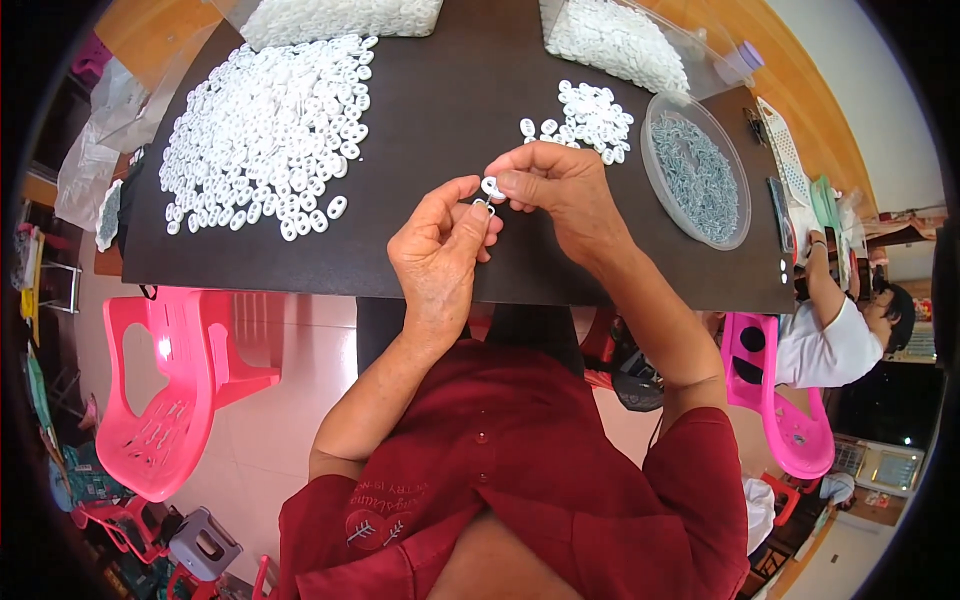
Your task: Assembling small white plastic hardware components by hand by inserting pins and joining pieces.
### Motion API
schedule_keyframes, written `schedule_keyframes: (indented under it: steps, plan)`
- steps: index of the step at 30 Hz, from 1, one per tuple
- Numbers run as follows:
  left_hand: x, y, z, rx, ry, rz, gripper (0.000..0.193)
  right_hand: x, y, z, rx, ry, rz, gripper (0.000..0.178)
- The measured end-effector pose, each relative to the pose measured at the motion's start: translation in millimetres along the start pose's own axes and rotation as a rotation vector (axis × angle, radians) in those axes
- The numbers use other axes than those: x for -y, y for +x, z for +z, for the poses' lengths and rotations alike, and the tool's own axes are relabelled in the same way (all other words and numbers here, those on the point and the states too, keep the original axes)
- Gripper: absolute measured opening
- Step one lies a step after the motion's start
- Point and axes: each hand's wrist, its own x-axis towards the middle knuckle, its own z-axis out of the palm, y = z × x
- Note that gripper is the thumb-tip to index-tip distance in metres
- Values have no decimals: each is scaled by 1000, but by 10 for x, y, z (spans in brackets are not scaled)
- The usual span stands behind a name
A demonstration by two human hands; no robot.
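Note:
My right hand pinches a small white oval piece with two holes between thumb and fingertips. Just below it, the thumb and fingers of my left hand are closed on a small shiny piece, apparently metal; its exact shape is too small to tell. The two pieces touch or nearly touch. Both hands are above the near part of the dark table. To the left spreads a large heap of the same white oval pieces. A smaller pile of white pieces lies beyond my right hand.
On the right, a round clear tub holds many small grey metal parts. Two clear bins of white pieces stand at the far edge. Pink chairs flank me. Another person works at the far right.

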Motion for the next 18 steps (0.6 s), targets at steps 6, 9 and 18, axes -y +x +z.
schedule_keyframes:
  steps: [6,9,18]
  plan:
    - [13,3,-1,-5,-1,11,24,30,-15,41,13,-43,-31,15]
    - [20,6,0,-4,32,31,22,37,-16,54,6,-125,-73,14]
    - [35,10,2,-29,-5,111,25,-26,-23,100,-5,-38,-106,14]
